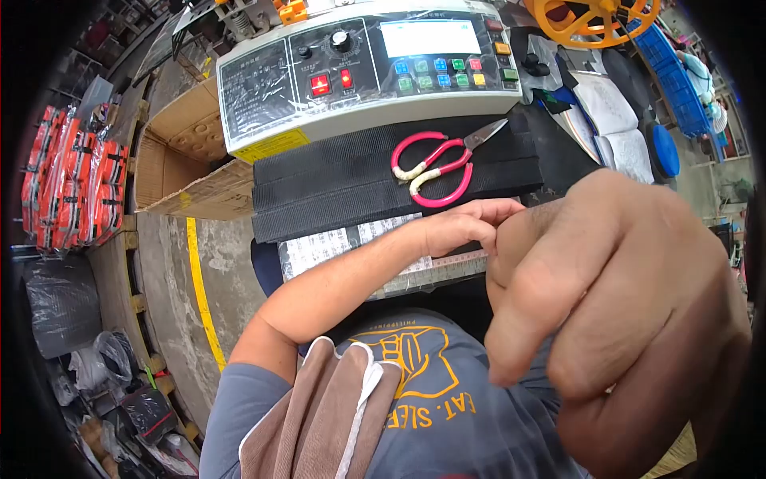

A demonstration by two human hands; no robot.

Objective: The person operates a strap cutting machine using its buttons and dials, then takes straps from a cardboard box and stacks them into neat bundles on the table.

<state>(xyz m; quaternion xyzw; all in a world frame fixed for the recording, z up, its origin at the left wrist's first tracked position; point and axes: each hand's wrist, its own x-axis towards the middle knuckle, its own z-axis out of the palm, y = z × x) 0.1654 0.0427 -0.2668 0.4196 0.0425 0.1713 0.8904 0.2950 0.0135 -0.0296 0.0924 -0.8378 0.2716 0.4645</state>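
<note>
My right hand (606, 295) is large and close to the camera, its fingers curled in. Whatever its palm may hold is hidden. My left hand (463, 227) reaches across in front of my chest, above the table edge, with bent fingers. Its fingertips pass behind my right hand, so anything in them cannot be seen. Just beyond my left hand lie wide black ribbed straps (319, 195). Scissors with red handles (439, 169) rest on these straps, blades pointing right. A ruled measuring strip (459, 259) runs along the near table edge, beside white printed labels (315, 251).
A control machine (359, 72) with buttons and a lit screen stands behind the straps. Left of it is an open cardboard box (179, 168). An open notebook (610, 112), a blue crate (670, 76) and an orange reel (590, 20) are at right. Orange packs (76, 184) sit far left.
</note>
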